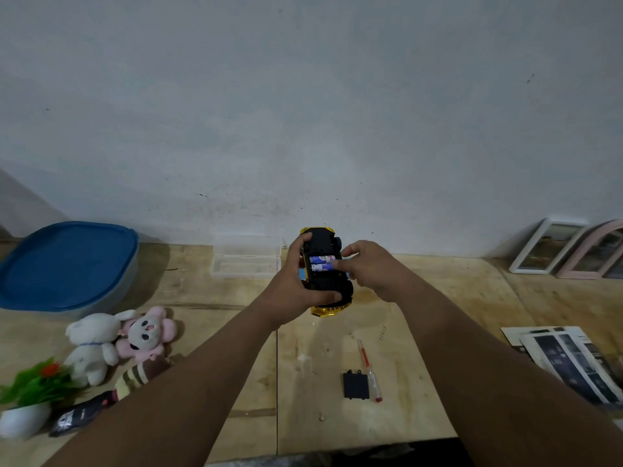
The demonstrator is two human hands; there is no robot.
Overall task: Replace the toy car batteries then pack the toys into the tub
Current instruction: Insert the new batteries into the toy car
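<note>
gold toy car (326, 288) gripped, batteries (322, 263) touched

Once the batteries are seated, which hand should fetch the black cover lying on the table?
Right, probably: the right hand only touches the batteries, and the cover lies on its side. The left hand grips the toy car.

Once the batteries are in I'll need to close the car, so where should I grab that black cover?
Pinch the black battery cover by its two long side edges, coming from above. It lies flat on the table, and the screwdriver lies against its right edge, so nudge that aside first.
</note>
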